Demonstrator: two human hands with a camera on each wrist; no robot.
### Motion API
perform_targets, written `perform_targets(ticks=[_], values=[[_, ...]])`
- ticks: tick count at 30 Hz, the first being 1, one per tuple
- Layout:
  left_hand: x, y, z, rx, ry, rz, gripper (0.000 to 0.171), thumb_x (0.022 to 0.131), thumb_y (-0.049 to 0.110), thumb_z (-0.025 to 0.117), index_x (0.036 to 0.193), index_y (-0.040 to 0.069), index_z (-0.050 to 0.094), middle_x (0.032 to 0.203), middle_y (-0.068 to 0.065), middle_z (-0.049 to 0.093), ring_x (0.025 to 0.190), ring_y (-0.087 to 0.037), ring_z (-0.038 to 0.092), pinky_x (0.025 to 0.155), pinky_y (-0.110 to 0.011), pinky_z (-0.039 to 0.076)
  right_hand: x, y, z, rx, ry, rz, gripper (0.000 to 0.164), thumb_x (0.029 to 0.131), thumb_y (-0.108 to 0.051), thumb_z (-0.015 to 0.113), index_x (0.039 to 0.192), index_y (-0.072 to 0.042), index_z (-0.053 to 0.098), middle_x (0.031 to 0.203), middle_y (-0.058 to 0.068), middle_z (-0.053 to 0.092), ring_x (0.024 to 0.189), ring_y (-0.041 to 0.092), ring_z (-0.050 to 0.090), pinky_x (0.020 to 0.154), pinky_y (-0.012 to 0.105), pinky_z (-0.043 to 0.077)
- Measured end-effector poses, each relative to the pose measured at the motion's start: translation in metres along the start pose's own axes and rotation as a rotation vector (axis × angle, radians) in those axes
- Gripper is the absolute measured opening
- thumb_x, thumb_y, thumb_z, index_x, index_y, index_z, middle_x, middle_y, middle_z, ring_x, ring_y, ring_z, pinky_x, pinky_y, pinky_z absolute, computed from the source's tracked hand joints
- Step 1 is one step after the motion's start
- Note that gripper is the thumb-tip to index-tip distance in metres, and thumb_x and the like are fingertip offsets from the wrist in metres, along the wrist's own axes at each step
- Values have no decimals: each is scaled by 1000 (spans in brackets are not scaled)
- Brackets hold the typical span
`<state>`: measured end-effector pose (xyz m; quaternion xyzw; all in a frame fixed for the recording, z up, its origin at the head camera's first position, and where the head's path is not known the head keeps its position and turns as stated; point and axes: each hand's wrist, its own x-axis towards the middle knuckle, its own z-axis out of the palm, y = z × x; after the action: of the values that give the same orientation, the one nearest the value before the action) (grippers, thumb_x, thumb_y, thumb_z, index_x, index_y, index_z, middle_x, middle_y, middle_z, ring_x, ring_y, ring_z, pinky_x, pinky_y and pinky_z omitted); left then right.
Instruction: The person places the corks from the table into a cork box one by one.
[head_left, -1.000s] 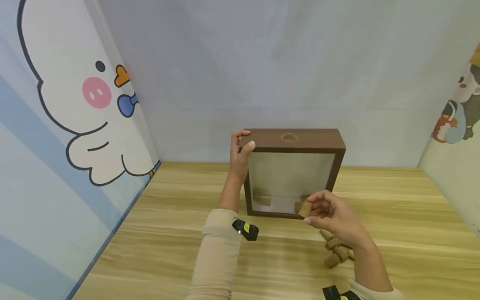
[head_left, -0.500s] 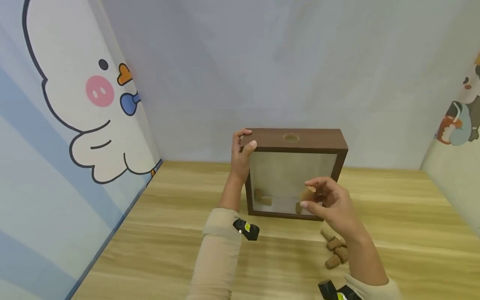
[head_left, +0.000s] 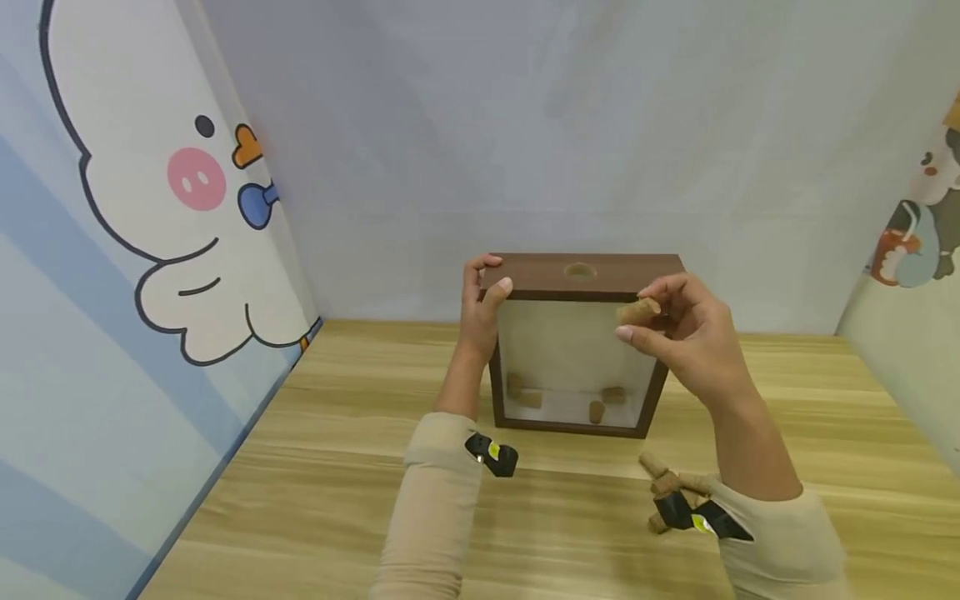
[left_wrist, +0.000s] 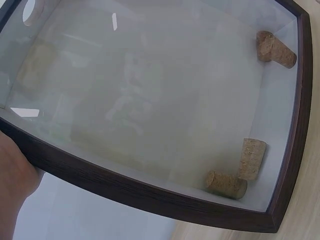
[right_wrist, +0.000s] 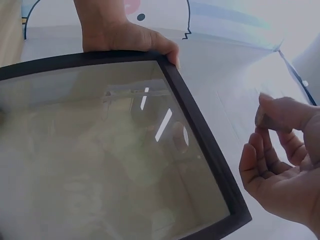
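Note:
A dark brown wooden shadow box (head_left: 528, 273) with a clear front stands upright on the table, a round hole (head_left: 580, 272) in its top. My left hand (head_left: 478, 317) grips the upper left corner, thumb at the front edge and fingers over the top. Between thumb and fingertips, my right hand (head_left: 697, 346) pinches a cork (head_left: 636, 313) in front of the upper right corner. In the right wrist view that cork (right_wrist: 272, 121) is partly hidden by the thumb. Several corks lie on the box floor, one (left_wrist: 252, 158) near a lower corner in the left wrist view.
A small pile of loose corks (head_left: 652, 467) lies on the wood-grain table (head_left: 360, 483) to the front right of the box, partly covered by the right wrist camera (head_left: 697, 517). A pale cloth wall (head_left: 570, 125) rises behind, with cartoon-printed panels (head_left: 150, 250) at the sides.
My right hand has risen with the cork from the lower front of the box to its upper right corner, the cork tilting to lie nearly level. My left hand keeps its grip.

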<state>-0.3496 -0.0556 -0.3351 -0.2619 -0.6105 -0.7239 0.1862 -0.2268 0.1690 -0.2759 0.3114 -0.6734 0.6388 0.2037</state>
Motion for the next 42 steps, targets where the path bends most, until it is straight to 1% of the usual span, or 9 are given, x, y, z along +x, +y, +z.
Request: perform_targets(ticks=[6,12,15,21,24,28,36,39,42], values=[[0,0,2,-1,11,-6,51,79,35,48,117,2,38,137,-11,28,124,-24,25,92,-42,26,23,-4,4,-55,27,40,34,78,14,63,108,3,52,93,9,57,80,19,56,69,22,47],[-1,-2,2,-11,-14,-27,51,80,35,48,119,4,37,146,-11,19,132,-28,16,96,-48,24,49,-5,6,-218,41,128,37,81,6,64,114,-1,48,96,10,56,83,20,55,70,22,45],[0,-1,2,0,-28,-27,51,81,37,47,119,5,36,147,-11,16,136,-28,9,98,-51,23,62,-1,4,-300,14,217,39,83,2,64,117,-2,45,99,12,56,86,20,54,70,22,45],[1,0,1,0,-24,-8,53,80,39,48,118,3,36,145,-10,20,137,-27,8,98,-52,23,85,2,4,-436,-57,429,39,81,-5,69,112,-2,46,100,15,57,85,24,56,68,28,47],[0,2,0,-6,-27,-5,53,81,38,48,118,3,35,147,-11,17,136,-27,8,98,-52,23,95,1,6,-477,-104,500,36,79,-3,70,106,-3,46,96,18,58,79,26,57,62,31,46],[-1,1,0,1,-31,-5,53,81,38,47,118,3,35,147,-12,16,136,-27,9,97,-51,24,105,1,10,-482,-167,571,32,79,2,67,104,-2,47,96,20,59,72,26,57,58,31,44],[-1,-1,0,0,-35,3,51,82,38,48,118,4,35,149,-12,14,136,-28,10,97,-50,25,107,0,12,-473,-179,597,29,82,1,65,106,-1,49,99,21,59,73,25,56,58,31,42],[-3,0,-1,-8,-38,3,51,82,36,47,118,3,35,149,-12,13,136,-28,8,98,-50,24,102,-2,11,-471,-170,584,32,84,-4,65,113,-2,51,102,19,59,78,26,57,63,33,44],[-4,0,-3,-20,-41,4,50,82,34,47,120,2,35,149,-12,14,136,-29,9,97,-50,24,90,-6,9,-412,-150,543,37,86,-10,65,121,-4,52,106,18,60,85,26,60,72,35,46]])
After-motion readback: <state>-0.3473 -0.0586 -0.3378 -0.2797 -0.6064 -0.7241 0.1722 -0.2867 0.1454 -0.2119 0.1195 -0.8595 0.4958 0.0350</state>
